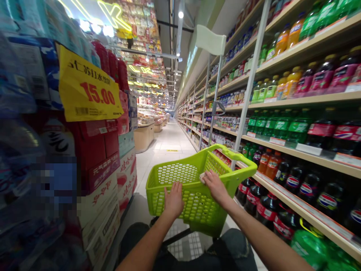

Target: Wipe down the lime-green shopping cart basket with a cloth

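A bright green plastic shopping cart with a perforated basket stands sideways right before me, its handle toward the right. My left hand lies against the near side of the basket, fingers stretched up to the rim and holding nothing. At the same rim, farther right, my right hand presses a small white cloth, perhaps a tissue, with its fingers bent over it. Most of the cloth is hidden under those fingers. The part of the basket that shows inside holds no goods.
To the right, tall shelves carry rows of soda bottles. Stacked drink boxes rise close on the left, under a yellow price sign. A grey ladder-like frame leans at the shelves. The tiled aisle runs ahead between them.
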Action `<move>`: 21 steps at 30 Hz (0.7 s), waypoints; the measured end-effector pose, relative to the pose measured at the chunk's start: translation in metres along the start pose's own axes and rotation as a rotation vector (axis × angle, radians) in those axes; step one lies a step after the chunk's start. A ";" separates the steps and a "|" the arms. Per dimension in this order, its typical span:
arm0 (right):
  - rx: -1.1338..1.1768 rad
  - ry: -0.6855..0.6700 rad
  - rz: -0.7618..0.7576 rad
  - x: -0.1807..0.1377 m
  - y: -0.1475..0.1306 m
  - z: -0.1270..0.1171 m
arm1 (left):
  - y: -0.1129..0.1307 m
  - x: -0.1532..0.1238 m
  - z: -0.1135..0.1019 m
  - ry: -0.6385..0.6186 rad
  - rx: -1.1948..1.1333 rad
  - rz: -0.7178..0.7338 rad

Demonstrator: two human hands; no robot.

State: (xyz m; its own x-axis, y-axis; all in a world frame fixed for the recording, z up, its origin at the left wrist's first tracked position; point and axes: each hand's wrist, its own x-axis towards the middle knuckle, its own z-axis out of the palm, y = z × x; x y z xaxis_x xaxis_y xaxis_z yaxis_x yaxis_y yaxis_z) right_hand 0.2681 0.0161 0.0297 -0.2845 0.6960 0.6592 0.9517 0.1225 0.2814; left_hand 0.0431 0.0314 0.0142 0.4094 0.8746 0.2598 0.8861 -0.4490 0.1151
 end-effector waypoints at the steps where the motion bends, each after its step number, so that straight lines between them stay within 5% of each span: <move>1: -0.016 0.002 0.050 -0.002 0.009 -0.005 | -0.002 0.000 -0.001 -0.001 -0.002 -0.022; 5: -0.068 0.003 0.188 -0.006 0.021 -0.014 | -0.002 -0.002 -0.001 -0.001 -0.023 -0.036; 11: 0.100 -0.054 -0.016 0.007 -0.058 0.016 | -0.013 -0.006 0.002 0.049 -0.033 -0.038; 18: 0.046 -0.036 0.172 0.005 -0.030 0.010 | -0.053 -0.017 -0.001 0.051 0.010 -0.159; 21: 0.140 -0.086 0.121 0.013 -0.073 0.020 | -0.058 -0.021 -0.001 0.052 -0.009 -0.134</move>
State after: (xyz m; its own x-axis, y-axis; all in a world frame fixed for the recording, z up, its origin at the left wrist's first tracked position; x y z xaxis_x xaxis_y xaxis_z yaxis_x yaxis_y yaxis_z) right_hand 0.1970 0.0301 0.0032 -0.1622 0.7685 0.6189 0.9868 0.1274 0.1004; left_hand -0.0176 0.0390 0.0029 0.2756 0.9162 0.2910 0.9300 -0.3307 0.1606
